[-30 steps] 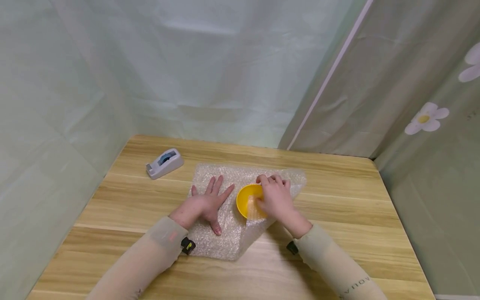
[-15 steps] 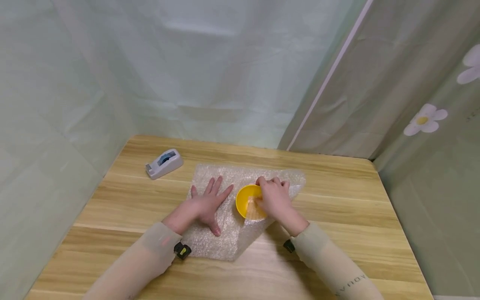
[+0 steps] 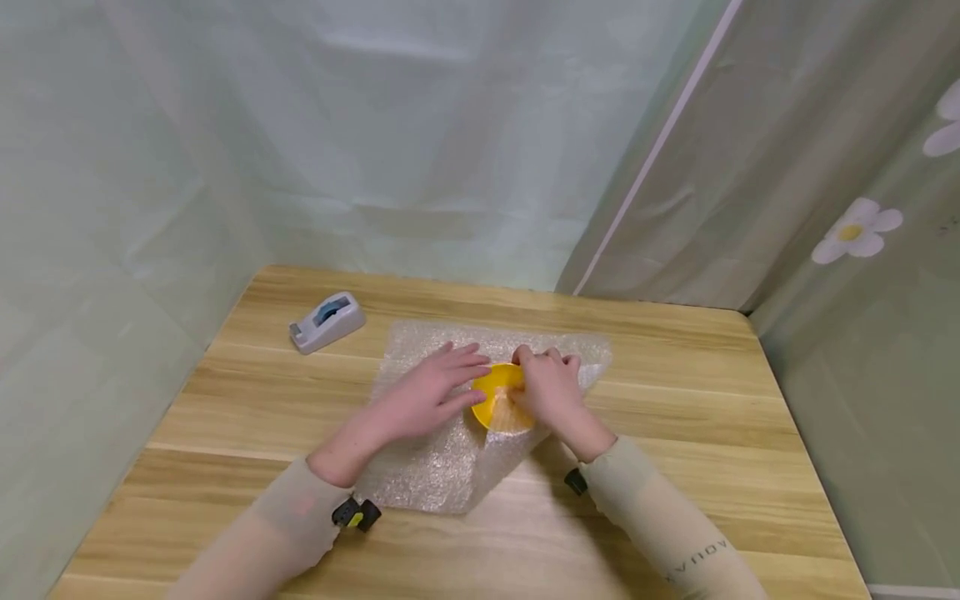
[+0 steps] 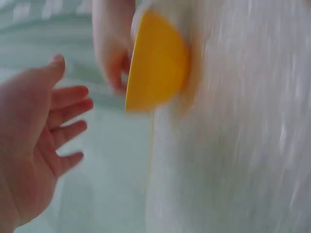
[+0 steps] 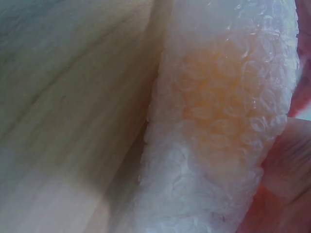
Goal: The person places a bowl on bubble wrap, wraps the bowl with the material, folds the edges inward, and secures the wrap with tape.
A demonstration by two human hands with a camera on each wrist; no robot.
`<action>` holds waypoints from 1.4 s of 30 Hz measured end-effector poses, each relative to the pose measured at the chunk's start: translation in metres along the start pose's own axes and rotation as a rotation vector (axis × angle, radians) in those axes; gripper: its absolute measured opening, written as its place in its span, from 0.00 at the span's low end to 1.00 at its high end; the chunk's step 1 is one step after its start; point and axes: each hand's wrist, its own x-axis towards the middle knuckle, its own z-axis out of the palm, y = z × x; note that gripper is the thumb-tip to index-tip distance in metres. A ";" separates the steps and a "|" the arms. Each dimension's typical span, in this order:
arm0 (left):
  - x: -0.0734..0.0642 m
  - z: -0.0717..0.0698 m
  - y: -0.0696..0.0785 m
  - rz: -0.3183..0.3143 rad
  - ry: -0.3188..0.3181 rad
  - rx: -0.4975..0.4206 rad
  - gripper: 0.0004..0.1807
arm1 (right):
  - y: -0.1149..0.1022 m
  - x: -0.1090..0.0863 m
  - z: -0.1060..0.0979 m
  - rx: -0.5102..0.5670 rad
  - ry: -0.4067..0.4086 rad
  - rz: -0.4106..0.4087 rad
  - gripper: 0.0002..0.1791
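Note:
A yellow bowl [image 3: 491, 385] stands upright on a sheet of bubble wrap [image 3: 442, 467] on the wooden table. At its right side the wrap is folded up over the rim, and my right hand [image 3: 551, 387] holds the fold against the bowl wall, fingers curled and thumb inside. In the right wrist view the bowl's yellow shows through the bubble wrap [image 5: 218, 107]. My left hand [image 3: 431, 392] hovers over the sheet left of the bowl, fingers extended toward it. The left wrist view shows a gap between the left hand [image 4: 39, 136] and the bowl [image 4: 158, 63].
A pale tape dispenser [image 3: 327, 322] with a blue roll sits on the table [image 3: 247, 392] at the back left. Light green curtains [image 3: 420, 150] hang behind the table and along its sides.
My left hand has lifted from pressing flat on the bubble wrap and moved right, toward the bowl. The right hand stays at the bowl's right rim.

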 end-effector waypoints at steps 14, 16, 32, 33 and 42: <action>0.013 0.053 0.029 0.008 -0.140 0.240 0.31 | -0.005 -0.001 0.004 -0.016 0.002 0.008 0.25; 0.012 0.056 0.030 -0.004 -0.161 0.264 0.32 | -0.004 -0.001 0.005 -0.009 0.001 0.013 0.25; 0.009 0.062 0.034 -0.048 -0.264 0.311 0.40 | -0.002 -0.002 0.002 0.051 -0.049 0.064 0.27; 0.009 0.062 0.034 -0.049 -0.266 0.308 0.40 | -0.001 -0.002 0.002 0.055 -0.048 0.063 0.27; 0.011 0.062 0.038 -0.085 -0.289 0.308 0.42 | 0.028 -0.008 -0.002 0.301 0.073 -0.062 0.34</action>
